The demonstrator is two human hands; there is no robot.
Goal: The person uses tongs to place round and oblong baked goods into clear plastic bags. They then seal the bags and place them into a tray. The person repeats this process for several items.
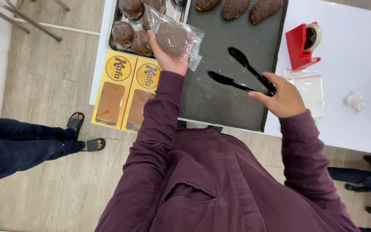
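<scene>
White table (357, 51) carries a dark baking tray (211, 99). Left hand (166, 53) grasps a bagged chocolate bun (172, 38) over the tray's left edge; right hand (282, 96) clenches open black tongs (243, 73) above its right side.

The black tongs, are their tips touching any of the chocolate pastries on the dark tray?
Apart. The head view shows the black tongs in the right hand, open over bare dark tray, clear of the three chocolate pastries at its far edge.
</scene>
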